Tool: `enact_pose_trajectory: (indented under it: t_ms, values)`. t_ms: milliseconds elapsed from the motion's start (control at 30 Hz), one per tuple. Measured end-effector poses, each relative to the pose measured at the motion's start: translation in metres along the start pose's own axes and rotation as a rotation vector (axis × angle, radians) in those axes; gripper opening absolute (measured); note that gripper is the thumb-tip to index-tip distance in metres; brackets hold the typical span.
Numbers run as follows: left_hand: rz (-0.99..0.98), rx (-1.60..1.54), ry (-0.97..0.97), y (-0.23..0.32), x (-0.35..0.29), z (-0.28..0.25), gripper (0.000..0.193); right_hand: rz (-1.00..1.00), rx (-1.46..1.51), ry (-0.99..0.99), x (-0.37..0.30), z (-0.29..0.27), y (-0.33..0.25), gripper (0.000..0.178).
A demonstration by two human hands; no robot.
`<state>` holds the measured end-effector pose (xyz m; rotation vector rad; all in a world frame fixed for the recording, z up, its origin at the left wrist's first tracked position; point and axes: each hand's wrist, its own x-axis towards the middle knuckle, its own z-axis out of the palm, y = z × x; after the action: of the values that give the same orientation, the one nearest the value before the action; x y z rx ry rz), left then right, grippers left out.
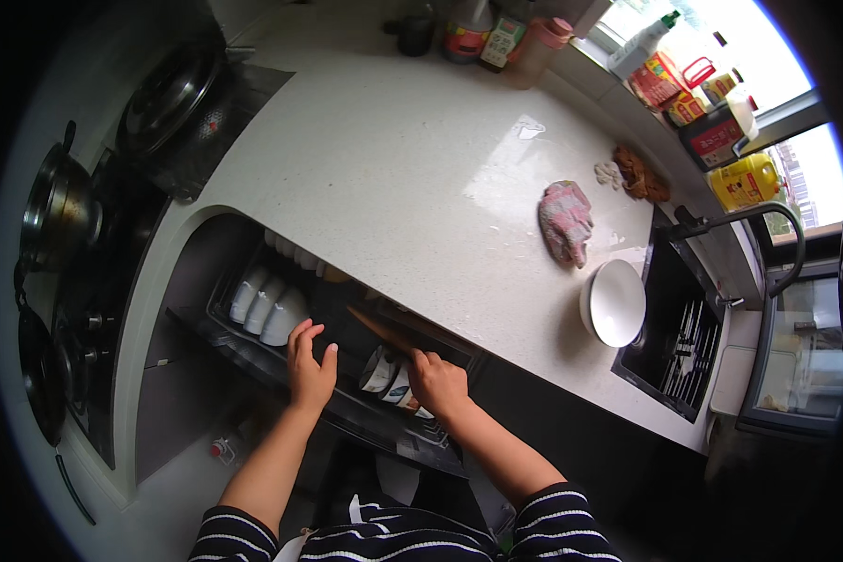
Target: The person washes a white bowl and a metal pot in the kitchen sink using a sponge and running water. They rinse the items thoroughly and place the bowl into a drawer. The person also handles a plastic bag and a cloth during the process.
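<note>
My left hand (311, 367) is over the pulled-out drawer (337, 405), fingers apart and holding nothing. Close to its fingertips, several white bowls (270, 309) stand on edge in a dark rack. My right hand (438, 382) is curled at the near end of a long, thin, brown wooden-looking piece (377, 328), which slants up and left inside the drawer; its exact kind is unclear. Just below and left of that hand are patterned cups or small bowls (379, 370), partly covered by it. More white dishes (290, 251) stand farther back, partly under the counter edge.
The pale countertop (393, 159) overhangs the drawer. On it are a white bowl (616, 304) and a pinkish cloth (566, 223). A black sink (674, 347) with a faucet (787, 220) is at right. Bottles (468, 33) stand at the back; a stove with pans (56, 211) is left.
</note>
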<state>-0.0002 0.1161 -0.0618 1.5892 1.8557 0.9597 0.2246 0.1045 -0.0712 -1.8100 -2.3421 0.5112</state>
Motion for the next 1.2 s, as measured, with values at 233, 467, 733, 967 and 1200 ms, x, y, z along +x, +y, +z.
enact_pose_trajectory:
  t_ms: [233, 467, 733, 967, 1200]
  values:
    - [0.435, -0.328, -0.215, 0.196, -0.018, 0.095, 0.035, 0.101, 0.018, 0.675, -0.061, -0.187, 0.113, 0.037]
    - [-0.44, -0.625, -0.632, 0.291, -0.008, 0.228, 0.064, 0.172, -0.294, 0.272, -0.085, -0.165, 0.246, 0.024]
    - [-0.212, -0.844, -0.836, 0.403, -0.035, 0.272, 0.064, 0.437, 0.923, 0.787, -0.129, -0.213, 0.305, 0.018]
    - [0.084, -0.573, -1.091, 0.432, -0.078, 0.29, 0.072, 0.526, 1.932, 0.914, -0.183, -0.259, 0.349, 0.025]
    - [0.205, -0.449, -1.093, 0.423, -0.097, 0.293, 0.073, 0.464, 2.099, 0.985, -0.206, -0.269, 0.362, 0.031]
